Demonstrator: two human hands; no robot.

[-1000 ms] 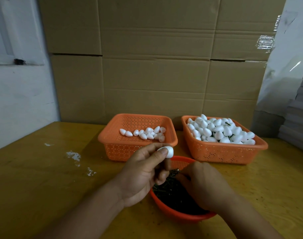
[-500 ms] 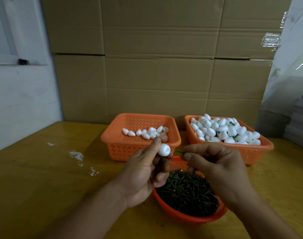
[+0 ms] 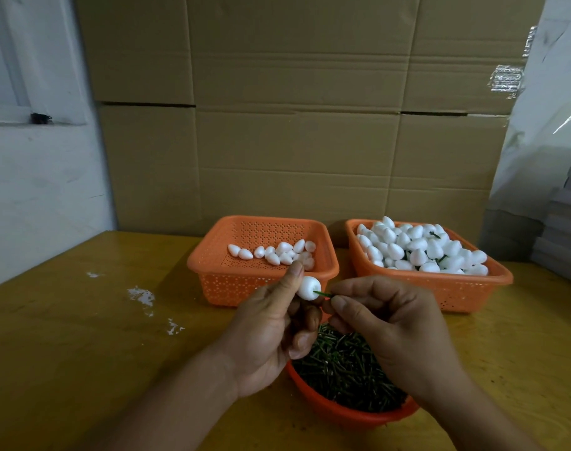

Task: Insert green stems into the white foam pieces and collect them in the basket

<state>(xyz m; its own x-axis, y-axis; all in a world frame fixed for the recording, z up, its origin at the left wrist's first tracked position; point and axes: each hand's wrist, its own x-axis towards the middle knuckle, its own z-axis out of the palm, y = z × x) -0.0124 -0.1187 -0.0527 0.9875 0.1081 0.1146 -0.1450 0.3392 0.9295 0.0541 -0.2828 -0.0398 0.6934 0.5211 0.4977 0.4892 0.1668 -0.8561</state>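
Note:
My left hand point(image 3: 271, 330) pinches a white foam piece point(image 3: 307, 288) between thumb and fingers, just in front of the left orange basket point(image 3: 212, 265). My right hand point(image 3: 388, 323) pinches a thin green stem point(image 3: 323, 293) whose tip touches the foam piece. Below both hands stands a round orange bowl point(image 3: 339, 410) full of green stems point(image 3: 342, 369). The left basket holds several white foam pieces point(image 3: 277, 252) along its far side. The right orange basket point(image 3: 472, 288) is heaped with white foam pieces point(image 3: 417, 249), some showing green stems.
A wall of cardboard boxes point(image 3: 293, 125) rises right behind the baskets. The yellow wooden table point(image 3: 66, 336) bears white flecks point(image 3: 141, 294) at the left. Grey stacked sheets point(image 3: 567, 222) lie at the right edge. A white wall is at left.
My right hand rose out of the stem bowl with a green stem and brought it to the foam piece. My left hand kept the foam piece and lifted slightly.

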